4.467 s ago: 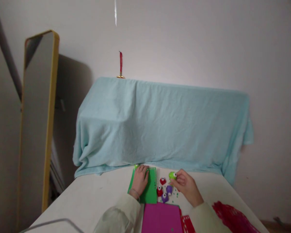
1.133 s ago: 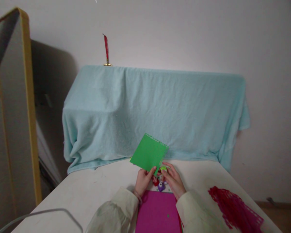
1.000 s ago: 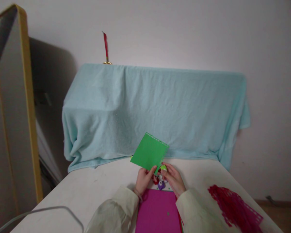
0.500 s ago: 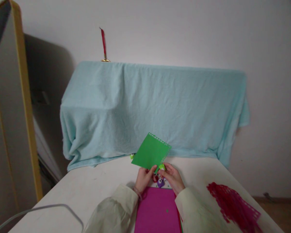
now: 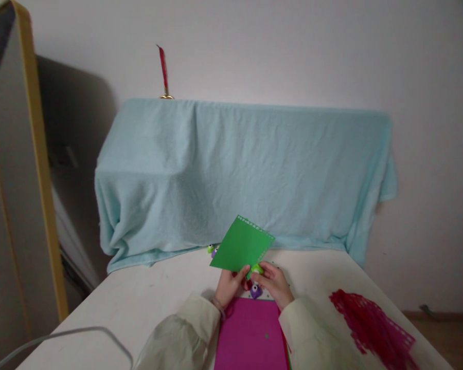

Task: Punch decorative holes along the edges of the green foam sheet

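My left hand (image 5: 230,285) pinches the lower corner of a green sheet (image 5: 242,244), raised above the white table (image 5: 146,308) and tilted, with small holes along its top and right edges. My right hand (image 5: 274,283) is closed round a small light-green punch (image 5: 256,269) set against the sheet's lower right edge. A purple punch (image 5: 255,291) lies on the table just below my hands, with a red one partly hidden beside it. A magenta sheet (image 5: 250,334) lies flat between my forearms.
A light-blue cloth (image 5: 239,169) covers a large object behind the table. A red perforated sheet (image 5: 370,329) lies at the right. A yellow-framed mirror (image 5: 42,169) leans at the left. Two small punches (image 5: 212,250) sit by the cloth. A grey cable (image 5: 73,334) curves over the near left corner.
The green sheet, flat under my left hand 4.5 s ago, has been lifted and held tilted; my right hand brought the light-green punch to its edge. Over the last second little has moved.
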The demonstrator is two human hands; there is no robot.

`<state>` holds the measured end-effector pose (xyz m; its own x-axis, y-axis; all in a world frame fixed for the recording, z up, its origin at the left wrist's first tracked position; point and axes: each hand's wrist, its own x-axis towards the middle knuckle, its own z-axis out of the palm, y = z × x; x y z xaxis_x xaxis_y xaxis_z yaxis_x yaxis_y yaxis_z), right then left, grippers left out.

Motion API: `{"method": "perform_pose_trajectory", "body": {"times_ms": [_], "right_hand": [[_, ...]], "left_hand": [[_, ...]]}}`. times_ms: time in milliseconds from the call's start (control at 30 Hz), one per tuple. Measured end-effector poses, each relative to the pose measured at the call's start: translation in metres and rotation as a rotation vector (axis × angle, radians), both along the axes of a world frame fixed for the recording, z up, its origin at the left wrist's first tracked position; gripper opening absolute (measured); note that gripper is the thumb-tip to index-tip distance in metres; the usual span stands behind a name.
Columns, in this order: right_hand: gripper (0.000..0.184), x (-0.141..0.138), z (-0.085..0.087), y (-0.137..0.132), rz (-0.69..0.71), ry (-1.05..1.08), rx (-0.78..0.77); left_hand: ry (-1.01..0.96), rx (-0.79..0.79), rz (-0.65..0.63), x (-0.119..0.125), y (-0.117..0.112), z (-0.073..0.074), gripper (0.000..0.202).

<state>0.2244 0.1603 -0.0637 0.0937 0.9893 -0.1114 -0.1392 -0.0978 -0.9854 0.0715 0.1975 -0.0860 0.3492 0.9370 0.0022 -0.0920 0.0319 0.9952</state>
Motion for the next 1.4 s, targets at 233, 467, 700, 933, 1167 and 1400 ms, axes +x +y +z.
{"method": "perform_pose_trajectory", "body": {"times_ms": [233,467,700,933,1167,1400], "right_hand": [[0.042,0.0,0.001,-0.001,0.014,-0.011,0.0],[0.04,0.001,0.001,0.0,0.006,0.012,0.015],[0.046,-0.001,0.007,-0.001,0.001,0.004,0.044],[0.038,-0.001,0.007,-0.003,0.036,-0.004,0.055],[0.041,-0.002,0.011,-0.003,0.049,0.016,0.036],[0.043,-0.002,0.013,-0.004,0.06,-0.004,0.045]], "left_hand": [[0.001,0.036,-0.039,0.001,-0.001,-0.007,0.054],[0.132,0.089,-0.043,-0.004,-0.003,-0.006,0.055],[0.044,0.165,-0.148,-0.009,0.001,-0.004,0.044],[-0.066,0.035,-0.205,-0.007,0.005,-0.006,0.05],[-0.112,-0.049,-0.153,-0.003,0.002,-0.004,0.049],[-0.076,-0.056,-0.152,-0.002,0.002,-0.007,0.051]]}}
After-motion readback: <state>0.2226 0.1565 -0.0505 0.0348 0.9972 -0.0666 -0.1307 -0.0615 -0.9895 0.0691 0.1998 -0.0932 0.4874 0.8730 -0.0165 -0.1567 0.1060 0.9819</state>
